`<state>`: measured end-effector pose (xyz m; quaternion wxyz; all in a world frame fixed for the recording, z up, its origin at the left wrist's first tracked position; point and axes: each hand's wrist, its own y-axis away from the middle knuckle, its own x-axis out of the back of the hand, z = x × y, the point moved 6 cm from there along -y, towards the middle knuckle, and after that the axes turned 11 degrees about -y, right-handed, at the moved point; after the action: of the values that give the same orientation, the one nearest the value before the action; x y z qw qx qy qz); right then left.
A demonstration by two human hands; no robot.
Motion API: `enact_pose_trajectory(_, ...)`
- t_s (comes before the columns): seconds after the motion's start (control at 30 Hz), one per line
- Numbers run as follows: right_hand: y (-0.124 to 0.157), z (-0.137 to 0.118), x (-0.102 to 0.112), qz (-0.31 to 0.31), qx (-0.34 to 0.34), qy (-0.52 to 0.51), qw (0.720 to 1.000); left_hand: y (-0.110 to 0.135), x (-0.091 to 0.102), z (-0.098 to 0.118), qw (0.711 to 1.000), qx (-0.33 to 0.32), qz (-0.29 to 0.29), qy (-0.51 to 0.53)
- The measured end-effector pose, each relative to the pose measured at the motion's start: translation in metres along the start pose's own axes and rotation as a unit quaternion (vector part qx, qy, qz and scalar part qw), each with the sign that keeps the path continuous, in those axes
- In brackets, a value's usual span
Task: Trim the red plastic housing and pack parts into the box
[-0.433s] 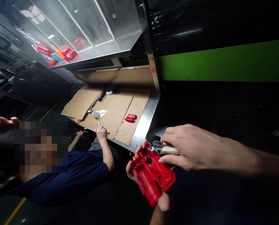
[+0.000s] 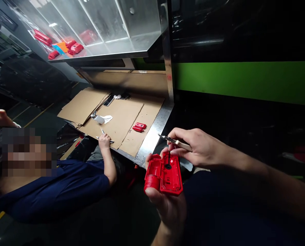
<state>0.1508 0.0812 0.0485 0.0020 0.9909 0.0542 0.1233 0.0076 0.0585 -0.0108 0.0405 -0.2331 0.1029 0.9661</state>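
My left hand (image 2: 167, 206) holds a red plastic housing (image 2: 171, 182) from below, its thumb over the near end and fingertips showing at the far side. The open inside faces up, with a round black part (image 2: 168, 166) in it and a thin black stem rising from that. Over the far end, my right hand (image 2: 193, 147) is closed around nippers (image 2: 183, 145) with a cream handle. Their dark tips point left, above the housing and apart from it. Its lower fingertips are at the top of the black stem; whether they pinch it, I cannot tell.
A co-worker's hand (image 2: 105, 140) holds a slim tool on the cardboard-covered table (image 2: 126, 109). Another red housing (image 2: 139, 127), a bottle (image 2: 97, 118) and a phone (image 2: 108, 100) lie there. Red parts (image 2: 75, 48) sit on the metal shelf above. The table has a metal edge (image 2: 154, 131).
The red housing has turned more upright and come nearer. The nippers' tips have lifted out of it and swung left, and the black stem now stands up below my right fingers.
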Motion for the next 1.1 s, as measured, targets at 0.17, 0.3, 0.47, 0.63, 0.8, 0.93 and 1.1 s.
enact_pose_trajectory(0.17,0.0,0.008,-0.003,0.032,-0.003,0.103,0.994,-0.001,-0.001,-0.008,0.999,-0.014,-0.034,0.029)
enact_pose_trajectory(0.3,0.007,0.01,-0.015,0.036,0.097,0.108,0.989,0.003,-0.007,-0.008,0.981,-0.112,-0.135,-0.077)
enact_pose_trajectory(0.47,0.049,0.02,-0.019,0.041,0.112,-0.078,0.99,-0.013,0.038,-0.015,0.957,-0.182,0.003,-0.226)
enact_pose_trajectory(0.63,0.086,0.035,0.054,0.247,0.105,0.051,0.962,-0.035,0.071,-0.015,0.995,-0.057,0.048,-0.059)
enact_pose_trajectory(0.8,0.076,0.109,0.115,0.324,-0.159,0.334,0.871,-0.037,0.043,-0.008,0.988,0.094,-0.03,0.115)
enact_pose_trajectory(0.93,0.081,0.16,0.108,0.333,-0.234,0.286,0.867,-0.037,0.031,-0.012,0.967,0.143,-0.07,0.198)
enact_pose_trajectory(1.1,0.086,0.183,0.085,0.282,-0.272,0.259,0.883,-0.036,0.019,-0.011,0.944,0.141,-0.162,0.249)
